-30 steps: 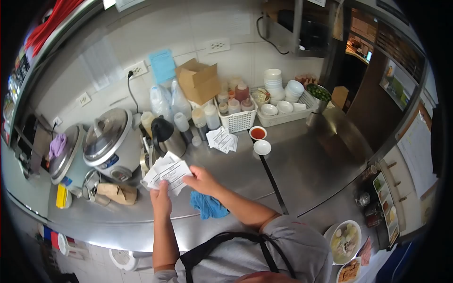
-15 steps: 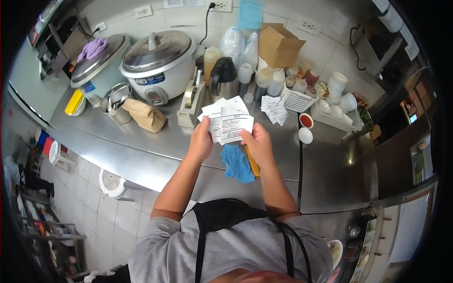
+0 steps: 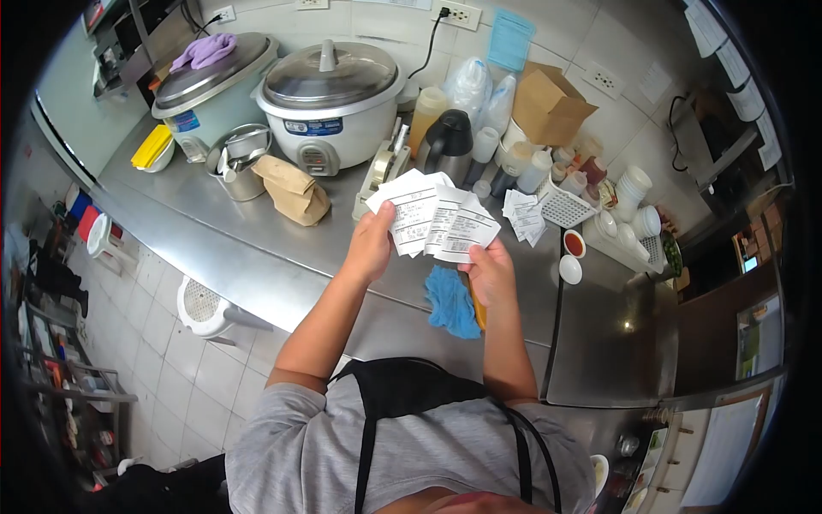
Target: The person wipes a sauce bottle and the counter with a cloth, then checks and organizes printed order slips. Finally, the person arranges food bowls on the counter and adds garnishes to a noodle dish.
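Several printed white paper receipts (image 3: 425, 216) are fanned out above the steel counter, held between both hands. My left hand (image 3: 373, 242) pinches the left edge of the fan, thumb on top. At the lower right edge, my right hand (image 3: 491, 272) grips the receipts with thumb and fingers. The print is too small to read. Below the right hand, a crumpled blue cloth (image 3: 452, 301) lies at the counter's front, beside an orange-yellow handle-like object (image 3: 479, 313) partly hidden by the wrist. Another pile of receipts (image 3: 525, 216) rests on the counter to the right.
Two rice cookers (image 3: 330, 111) stand at the back left, near a brown paper bag (image 3: 293, 190) and a metal pot (image 3: 239, 160). A tape dispenser (image 3: 382, 170), a thermos jug (image 3: 446, 144), squeeze bottles (image 3: 535, 171) and a cardboard box (image 3: 550, 104) line the wall. A small red sauce dish (image 3: 574, 243) sits right.
The receipts are spread wider, with my hands farther apart and the right hand's papers shifted to the right. The whole view has shifted, so the counter items appear farther right.
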Tool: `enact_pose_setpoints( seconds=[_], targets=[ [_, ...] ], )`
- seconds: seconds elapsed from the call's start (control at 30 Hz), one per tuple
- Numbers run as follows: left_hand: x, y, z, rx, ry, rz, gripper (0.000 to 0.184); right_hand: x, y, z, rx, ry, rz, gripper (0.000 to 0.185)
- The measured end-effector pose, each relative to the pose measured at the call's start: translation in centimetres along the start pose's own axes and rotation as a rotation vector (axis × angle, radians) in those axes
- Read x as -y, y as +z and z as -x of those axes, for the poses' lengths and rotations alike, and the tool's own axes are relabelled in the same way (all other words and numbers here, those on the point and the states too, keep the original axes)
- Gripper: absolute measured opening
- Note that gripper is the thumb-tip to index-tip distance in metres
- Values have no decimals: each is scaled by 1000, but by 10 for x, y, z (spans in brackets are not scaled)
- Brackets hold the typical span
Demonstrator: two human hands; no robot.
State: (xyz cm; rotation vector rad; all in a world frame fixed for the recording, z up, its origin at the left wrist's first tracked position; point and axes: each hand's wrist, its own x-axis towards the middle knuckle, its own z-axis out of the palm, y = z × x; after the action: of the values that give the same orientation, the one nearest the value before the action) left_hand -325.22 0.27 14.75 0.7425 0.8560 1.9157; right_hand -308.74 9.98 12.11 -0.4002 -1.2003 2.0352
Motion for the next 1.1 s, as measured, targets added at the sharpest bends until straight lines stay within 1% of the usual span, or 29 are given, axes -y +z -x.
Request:
enact_pose_setpoints(
  seconds=[0.03,0.13,0.23,0.33,0.43,0.53,0.63,0.73,0.93,1.1],
  targets=[
    [-3,-1,0,-6,14,8,40,-1,0,-1,19,-7,-34,26],
    [-6,-6,-1,-15,34,-8,39,-4,3,-4,-28,-9,15,27],
    [-8,-11,-1,-13,9,-13,35,-8,8,-6,-34,-48,86,25],
    [-7,-9,2,62,60,-218,30,-10,16,-7,-25,-105,166,24],
    [-6,-6,3,71,97,-376,31,-11,19,-7,7,-132,234,22],
    [-10,-5,1,-24,146,-326,26,-6,10,-8,-85,-168,248,20],
    [-13,-7,0,-25,145,-295,27,3,0,-8,-169,-180,144,17],
    [-11,-7,-1,-18,149,-258,27,7,0,-7,-163,-176,150,15],
    [-10,-12,-1,-22,129,-288,27,2,8,-4,-176,-160,206,15],
    [-9,-14,0,-5,154,-259,31,5,17,-2,-178,-160,239,14]
  ],
)
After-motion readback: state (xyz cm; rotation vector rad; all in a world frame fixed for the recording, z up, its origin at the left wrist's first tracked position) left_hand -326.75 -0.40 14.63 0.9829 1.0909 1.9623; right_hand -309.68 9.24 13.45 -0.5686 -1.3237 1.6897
